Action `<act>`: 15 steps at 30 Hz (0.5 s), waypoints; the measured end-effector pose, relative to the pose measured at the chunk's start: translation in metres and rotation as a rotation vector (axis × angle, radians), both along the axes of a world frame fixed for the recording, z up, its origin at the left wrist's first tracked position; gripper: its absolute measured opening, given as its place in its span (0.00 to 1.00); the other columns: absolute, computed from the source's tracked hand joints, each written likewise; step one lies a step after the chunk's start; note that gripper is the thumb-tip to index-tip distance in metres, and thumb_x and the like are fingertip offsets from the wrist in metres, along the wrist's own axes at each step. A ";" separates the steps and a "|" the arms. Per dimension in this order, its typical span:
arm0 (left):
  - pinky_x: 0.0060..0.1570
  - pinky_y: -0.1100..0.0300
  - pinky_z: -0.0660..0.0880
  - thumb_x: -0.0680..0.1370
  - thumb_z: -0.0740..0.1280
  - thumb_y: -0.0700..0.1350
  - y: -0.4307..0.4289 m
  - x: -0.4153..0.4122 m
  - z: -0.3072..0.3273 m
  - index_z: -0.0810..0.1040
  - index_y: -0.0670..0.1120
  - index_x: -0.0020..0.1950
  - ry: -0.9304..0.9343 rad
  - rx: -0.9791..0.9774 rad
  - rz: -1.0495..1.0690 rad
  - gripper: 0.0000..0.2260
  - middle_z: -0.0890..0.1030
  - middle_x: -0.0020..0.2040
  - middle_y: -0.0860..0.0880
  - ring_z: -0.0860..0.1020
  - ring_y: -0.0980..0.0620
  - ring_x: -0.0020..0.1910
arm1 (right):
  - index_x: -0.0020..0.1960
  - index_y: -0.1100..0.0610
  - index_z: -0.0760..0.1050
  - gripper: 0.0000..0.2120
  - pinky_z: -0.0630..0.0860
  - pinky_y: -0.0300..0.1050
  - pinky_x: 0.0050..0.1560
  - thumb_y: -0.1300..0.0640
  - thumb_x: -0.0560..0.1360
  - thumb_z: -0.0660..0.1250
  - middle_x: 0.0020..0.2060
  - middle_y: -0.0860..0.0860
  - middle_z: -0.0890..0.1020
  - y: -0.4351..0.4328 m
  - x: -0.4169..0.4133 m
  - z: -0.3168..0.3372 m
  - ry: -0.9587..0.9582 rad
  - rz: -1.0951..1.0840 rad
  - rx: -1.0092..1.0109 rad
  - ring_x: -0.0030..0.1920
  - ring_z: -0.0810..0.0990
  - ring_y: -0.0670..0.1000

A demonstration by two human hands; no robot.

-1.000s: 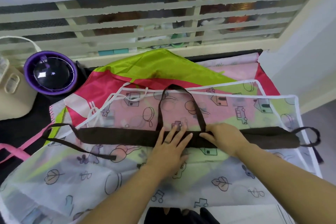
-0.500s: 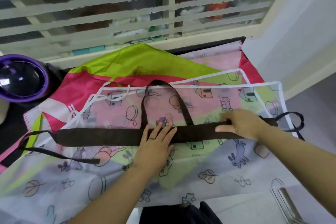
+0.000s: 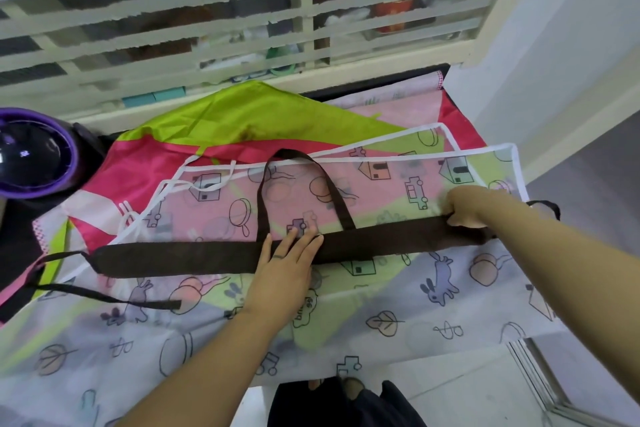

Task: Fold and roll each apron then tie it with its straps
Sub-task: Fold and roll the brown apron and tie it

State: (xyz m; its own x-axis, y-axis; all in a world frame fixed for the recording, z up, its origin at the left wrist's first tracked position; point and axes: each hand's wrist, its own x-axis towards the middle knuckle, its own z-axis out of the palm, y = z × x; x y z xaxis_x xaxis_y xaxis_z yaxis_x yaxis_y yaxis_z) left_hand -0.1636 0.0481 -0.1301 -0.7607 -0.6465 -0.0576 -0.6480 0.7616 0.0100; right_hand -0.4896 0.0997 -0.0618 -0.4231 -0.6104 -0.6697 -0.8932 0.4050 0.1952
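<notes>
So far only the folding looks finished, and for one piece only: the brown apron point(image 3: 194, 255) lies as a long narrow band running left to right across the pile. It sits on top of the printed see-through aprons point(image 3: 433, 319), which in turn cover a pink and green apron point(image 3: 242, 118) on the dark desk point(image 3: 374, 81). The left hand point(image 3: 284, 263) rests flat on the middle of the band, its fingers point(image 3: 298, 236) straight and close together, pressing rather than holding. The right hand point(image 3: 467, 206) is at the band's right end with its fingers curled round the cloth, which I take as the start of the roll. No turn of the roll shows yet. The neck loop point(image 3: 298, 158) arcs away from the band, one waist strap point(image 3: 104, 298) trails loose at the left, and the other strap point(image 3: 549, 206) loops out past the right hand, so tying is all to come. The aprons underneath lie spread out, unfolded, so most of the task remains.
</notes>
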 end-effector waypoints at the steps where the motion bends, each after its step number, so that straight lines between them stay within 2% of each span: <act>1: 0.63 0.42 0.65 0.63 0.78 0.42 -0.001 -0.001 0.002 0.75 0.47 0.67 -0.023 0.027 0.021 0.33 0.77 0.65 0.51 0.78 0.47 0.62 | 0.52 0.55 0.71 0.06 0.66 0.53 0.62 0.59 0.76 0.62 0.52 0.54 0.77 0.004 0.007 0.002 0.149 0.060 -0.055 0.54 0.73 0.57; 3: 0.67 0.44 0.58 0.65 0.76 0.38 -0.001 -0.003 0.003 0.70 0.49 0.71 -0.040 0.077 0.046 0.35 0.72 0.70 0.52 0.73 0.48 0.67 | 0.54 0.54 0.73 0.12 0.67 0.52 0.58 0.60 0.71 0.64 0.51 0.53 0.76 0.015 0.026 0.000 0.379 0.219 -0.301 0.54 0.73 0.56; 4: 0.67 0.45 0.57 0.65 0.75 0.36 -0.002 -0.004 0.005 0.70 0.49 0.72 -0.032 0.082 0.054 0.36 0.72 0.70 0.52 0.73 0.48 0.67 | 0.54 0.54 0.75 0.14 0.68 0.52 0.57 0.61 0.68 0.65 0.50 0.53 0.77 0.021 0.039 -0.006 0.355 0.313 -0.496 0.53 0.75 0.57; 6: 0.66 0.44 0.61 0.63 0.75 0.33 -0.001 -0.005 0.005 0.73 0.48 0.70 -0.009 0.070 0.068 0.36 0.74 0.69 0.51 0.75 0.47 0.65 | 0.51 0.56 0.80 0.17 0.73 0.53 0.55 0.64 0.63 0.70 0.48 0.53 0.80 0.036 0.076 -0.018 0.044 0.450 -0.860 0.49 0.78 0.58; 7: 0.65 0.43 0.64 0.62 0.76 0.32 0.000 -0.006 0.007 0.74 0.48 0.69 0.009 0.070 0.066 0.36 0.75 0.68 0.50 0.76 0.46 0.64 | 0.52 0.56 0.81 0.19 0.75 0.54 0.55 0.64 0.62 0.71 0.48 0.53 0.82 0.041 0.097 -0.025 -0.098 0.511 -0.963 0.50 0.80 0.57; 8: 0.65 0.42 0.66 0.62 0.76 0.32 -0.001 -0.007 0.009 0.74 0.47 0.68 0.027 0.082 0.060 0.35 0.75 0.68 0.48 0.78 0.45 0.62 | 0.54 0.56 0.81 0.21 0.76 0.54 0.56 0.63 0.61 0.73 0.51 0.52 0.82 0.044 0.114 -0.032 -0.177 0.536 -0.978 0.51 0.81 0.56; 10: 0.66 0.45 0.67 0.64 0.75 0.34 -0.004 -0.010 0.015 0.73 0.48 0.69 0.009 0.102 0.075 0.34 0.72 0.67 0.44 0.79 0.45 0.56 | 0.58 0.56 0.80 0.27 0.76 0.55 0.60 0.61 0.58 0.76 0.55 0.51 0.82 0.042 0.137 -0.046 -0.226 0.487 -0.872 0.55 0.81 0.54; 12: 0.54 0.54 0.75 0.60 0.79 0.39 -0.012 -0.013 0.025 0.77 0.49 0.64 0.017 0.091 0.061 0.33 0.75 0.59 0.45 0.80 0.48 0.42 | 0.58 0.55 0.80 0.29 0.73 0.55 0.62 0.63 0.57 0.77 0.54 0.51 0.83 0.029 0.138 -0.048 -0.203 0.436 -0.793 0.54 0.82 0.53; 13: 0.48 0.58 0.75 0.61 0.79 0.40 -0.016 -0.014 0.034 0.78 0.50 0.63 -0.007 0.110 0.056 0.30 0.75 0.56 0.47 0.79 0.49 0.41 | 0.57 0.55 0.80 0.26 0.69 0.54 0.65 0.64 0.60 0.75 0.53 0.50 0.83 0.022 0.136 -0.042 -0.208 0.413 -0.764 0.54 0.81 0.54; 15: 0.45 0.60 0.67 0.76 0.67 0.43 -0.024 -0.017 0.053 0.73 0.50 0.65 -0.067 0.223 0.023 0.17 0.73 0.58 0.50 0.76 0.48 0.48 | 0.58 0.53 0.77 0.17 0.54 0.52 0.73 0.63 0.71 0.67 0.51 0.49 0.81 0.009 0.129 -0.021 -0.208 0.371 -0.686 0.57 0.77 0.53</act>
